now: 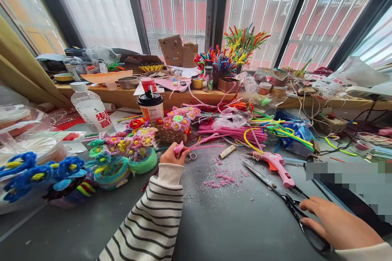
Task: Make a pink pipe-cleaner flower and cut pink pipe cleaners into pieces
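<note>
My left hand [172,155] is closed in a pinch around a fuzzy pink pipe-cleaner piece [179,147], above the grey table. A small pair of silver-handled scissors [191,156] lies just beside it. Toward the right, large black-handled scissors [273,186] rest on the table, blades slightly apart and pointing away to the left. The fingers and thumb of my right hand [339,221] are at their handles, gripping them. Beyond the blades lies a pink glue gun [277,166]. Pink fuzz clippings [223,180] are scattered between my hands.
Left of my left hand stand pipe-cleaner flower pots [143,159], blue flowers [38,175], a water bottle [92,108] and a lidded cup [151,110]. Behind lies a bundle of pink pipe cleaners [235,135]. A lighter [227,152] lies mid-table. Clutter covers the windowsill [171,100].
</note>
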`<action>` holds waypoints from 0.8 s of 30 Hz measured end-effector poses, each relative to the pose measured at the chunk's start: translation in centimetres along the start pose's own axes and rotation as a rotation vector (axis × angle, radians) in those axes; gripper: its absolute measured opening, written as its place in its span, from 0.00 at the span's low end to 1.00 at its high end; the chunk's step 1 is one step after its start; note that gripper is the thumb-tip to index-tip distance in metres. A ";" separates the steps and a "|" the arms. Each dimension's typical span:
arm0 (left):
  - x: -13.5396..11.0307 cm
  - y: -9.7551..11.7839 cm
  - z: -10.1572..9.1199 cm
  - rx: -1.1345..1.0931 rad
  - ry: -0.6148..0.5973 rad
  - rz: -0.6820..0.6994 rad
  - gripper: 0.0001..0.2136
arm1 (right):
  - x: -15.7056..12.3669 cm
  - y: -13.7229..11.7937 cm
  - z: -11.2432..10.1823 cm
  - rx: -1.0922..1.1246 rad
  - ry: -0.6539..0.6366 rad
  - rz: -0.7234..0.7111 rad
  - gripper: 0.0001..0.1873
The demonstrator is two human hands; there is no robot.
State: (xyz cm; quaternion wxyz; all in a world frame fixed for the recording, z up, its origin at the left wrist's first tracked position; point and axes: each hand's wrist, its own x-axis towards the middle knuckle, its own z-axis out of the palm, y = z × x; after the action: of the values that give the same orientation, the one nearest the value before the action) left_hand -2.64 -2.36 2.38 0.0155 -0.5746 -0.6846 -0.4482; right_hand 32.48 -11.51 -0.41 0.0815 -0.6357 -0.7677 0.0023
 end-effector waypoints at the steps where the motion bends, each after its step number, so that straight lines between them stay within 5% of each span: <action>1: 0.0 0.0 -0.1 -0.025 0.006 -0.007 0.07 | 0.5 -0.9 -0.4 0.031 0.024 -0.015 0.07; 4: 0.1 -0.1 -0.1 -0.158 -0.024 -0.018 0.09 | 2.5 -4.8 -1.0 0.314 0.124 -0.075 0.10; 7: 0.1 -0.2 0.2 -0.411 -0.108 -0.041 0.09 | 5.0 -9.1 -0.1 0.901 -0.057 -0.137 0.14; 13: -0.2 -0.6 1.4 -0.757 -0.318 -0.092 0.10 | 10.0 -14.0 2.0 1.763 0.056 0.129 0.15; 20: -0.5 -1.1 2.1 -0.781 -0.417 -0.113 0.13 | 12.0 -14.9 2.1 2.077 0.154 0.338 0.08; 24: -0.1 -1.3 1.7 -0.604 -0.308 -0.080 0.09 | 11.6 -14.3 2.6 2.100 0.172 0.380 0.09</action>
State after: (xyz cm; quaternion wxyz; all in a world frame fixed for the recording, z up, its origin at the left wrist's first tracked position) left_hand -2.87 -1.31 0.54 -0.2764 -0.5868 -0.5372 -0.5391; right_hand 16.10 -2.64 -0.02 0.6399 -0.3543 -0.2616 0.6297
